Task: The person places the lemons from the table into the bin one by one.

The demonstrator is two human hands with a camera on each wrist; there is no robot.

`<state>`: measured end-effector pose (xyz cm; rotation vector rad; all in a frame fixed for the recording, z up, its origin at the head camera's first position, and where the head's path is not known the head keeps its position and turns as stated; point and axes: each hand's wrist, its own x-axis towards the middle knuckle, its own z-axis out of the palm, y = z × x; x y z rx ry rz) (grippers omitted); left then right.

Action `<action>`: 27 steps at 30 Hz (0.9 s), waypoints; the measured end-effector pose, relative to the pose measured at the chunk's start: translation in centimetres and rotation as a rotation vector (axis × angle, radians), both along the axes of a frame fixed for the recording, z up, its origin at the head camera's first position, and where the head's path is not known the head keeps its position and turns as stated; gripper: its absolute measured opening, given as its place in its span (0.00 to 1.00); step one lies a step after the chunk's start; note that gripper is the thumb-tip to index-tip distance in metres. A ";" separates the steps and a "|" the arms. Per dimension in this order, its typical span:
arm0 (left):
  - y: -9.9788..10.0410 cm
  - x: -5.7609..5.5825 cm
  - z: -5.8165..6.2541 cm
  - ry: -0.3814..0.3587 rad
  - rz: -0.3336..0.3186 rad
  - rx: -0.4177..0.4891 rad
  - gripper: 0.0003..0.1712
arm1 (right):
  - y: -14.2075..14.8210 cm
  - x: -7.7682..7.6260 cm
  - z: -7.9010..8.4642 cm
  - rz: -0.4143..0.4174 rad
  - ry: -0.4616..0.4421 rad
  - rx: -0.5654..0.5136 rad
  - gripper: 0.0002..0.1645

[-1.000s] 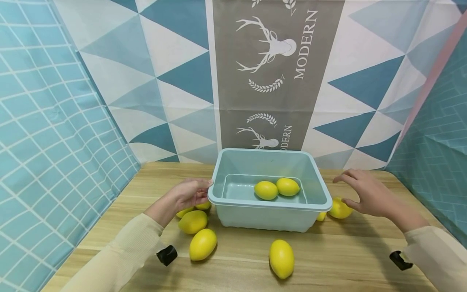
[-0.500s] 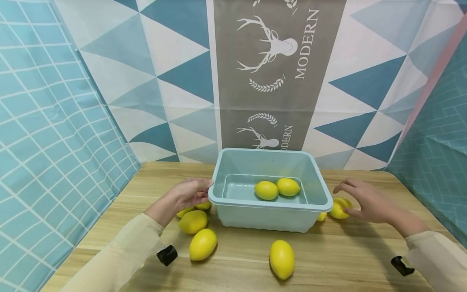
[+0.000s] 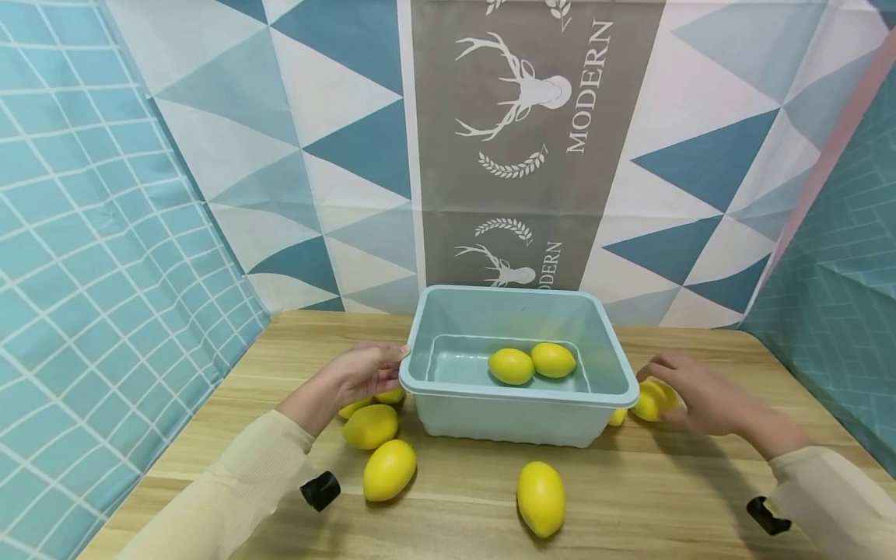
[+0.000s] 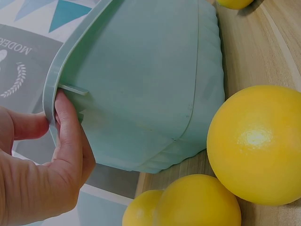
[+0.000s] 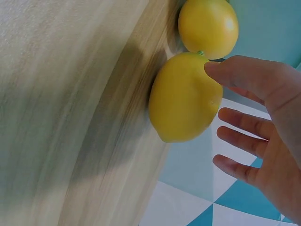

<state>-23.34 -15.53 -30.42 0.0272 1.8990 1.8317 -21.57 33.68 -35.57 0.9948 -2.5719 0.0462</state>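
Note:
A light blue plastic bin (image 3: pixel 504 416) stands on the table with two lemons (image 3: pixel 511 365) inside it. My left hand (image 3: pixel 364 372) pinches the bin's left rim, thumb on the outer edge and fingers tucked under the lip, as the left wrist view shows. Right of the bin, my right hand (image 3: pixel 703 393) hovers around a lemon (image 5: pixel 186 96). Its thumb overlaps the lemon's upper end in the right wrist view, while the other fingers are spread beside it. Another lemon (image 5: pixel 208 28) lies between that one and the bin.
Several lemons (image 3: pixel 371 426) cluster left of the bin under my left hand, with one lemon (image 3: pixel 390 470) closer to me. A single lemon (image 3: pixel 540 498) lies in front of the bin. A patterned backdrop (image 3: pixel 350 140) rises behind the wooden table (image 3: pixel 462 513).
My right hand has lowered toward the lemon on the right, its thumb and fingers now closer around it. The left hand and the bin have stayed in place.

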 end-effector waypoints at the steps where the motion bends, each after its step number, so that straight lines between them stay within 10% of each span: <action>1: 0.0 0.0 0.0 0.001 0.000 0.000 0.26 | 0.0 0.0 -0.1 0.001 -0.001 0.000 0.34; 27: 0.0 0.1 0.0 0.000 0.016 -0.006 0.26 | 0.1 -1.0 -1.6 0.054 -0.025 0.005 0.38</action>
